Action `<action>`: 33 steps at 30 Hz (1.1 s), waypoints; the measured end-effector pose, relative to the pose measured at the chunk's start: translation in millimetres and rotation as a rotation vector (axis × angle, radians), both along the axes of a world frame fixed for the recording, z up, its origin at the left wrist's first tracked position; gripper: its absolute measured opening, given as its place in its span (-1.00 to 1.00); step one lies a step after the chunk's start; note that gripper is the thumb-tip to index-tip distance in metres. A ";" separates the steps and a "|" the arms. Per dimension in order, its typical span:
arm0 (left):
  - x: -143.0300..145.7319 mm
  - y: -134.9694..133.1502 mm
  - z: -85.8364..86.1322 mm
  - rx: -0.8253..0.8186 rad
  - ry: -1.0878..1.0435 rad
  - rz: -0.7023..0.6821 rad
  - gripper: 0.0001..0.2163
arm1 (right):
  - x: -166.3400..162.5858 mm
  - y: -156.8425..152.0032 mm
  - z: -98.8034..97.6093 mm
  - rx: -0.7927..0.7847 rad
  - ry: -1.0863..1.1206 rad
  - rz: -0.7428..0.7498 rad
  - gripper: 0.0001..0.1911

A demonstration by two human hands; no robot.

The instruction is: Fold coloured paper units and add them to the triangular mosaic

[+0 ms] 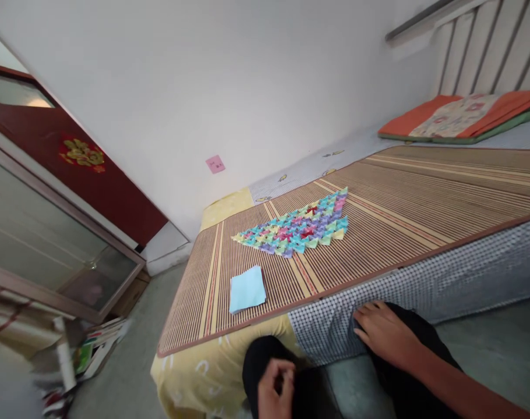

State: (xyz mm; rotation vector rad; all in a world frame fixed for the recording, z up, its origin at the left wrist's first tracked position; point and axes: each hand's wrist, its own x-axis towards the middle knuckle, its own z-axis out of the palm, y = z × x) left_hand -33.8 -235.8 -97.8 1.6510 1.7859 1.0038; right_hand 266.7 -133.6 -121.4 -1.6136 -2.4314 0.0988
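Left hand [276, 389] by the left knee [262, 352], right hand [385, 327] on the right knee [416, 326], before a mat-covered bed [212, 372].
The left fingers curl loosely, thumb close to the fingertips; whether they hold anything, I cannot tell. The right fingers lie extended and slightly parted, gripping nothing. On the striped mat [391, 198], a pale blue paper stack [247, 290] sits near the front edge; just behind it, toward the right, lies a multicoloured arrangement of small pointed pieces [297, 227].

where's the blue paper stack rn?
Head view, left of centre: the blue paper stack lies on the striped mat, nearer its front edge than the multicoloured folded pieces.
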 end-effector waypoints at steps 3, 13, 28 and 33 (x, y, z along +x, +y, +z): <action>-31.3 52.4 5.7 0.183 0.119 0.098 -0.76 | -21.0 1.7 -3.5 0.021 0.013 0.063 -0.87; -60.9 156.2 11.0 0.185 0.336 0.011 -0.44 | -38.2 3.7 -10.6 0.058 0.031 0.093 -0.93; -77.5 160.5 20.9 0.081 -0.053 0.059 -0.77 | -36.0 4.9 -16.2 0.045 0.074 0.101 -0.89; -76.8 146.9 57.4 0.157 -0.364 0.281 -0.73 | -31.2 2.1 -13.5 0.021 0.131 0.109 -0.84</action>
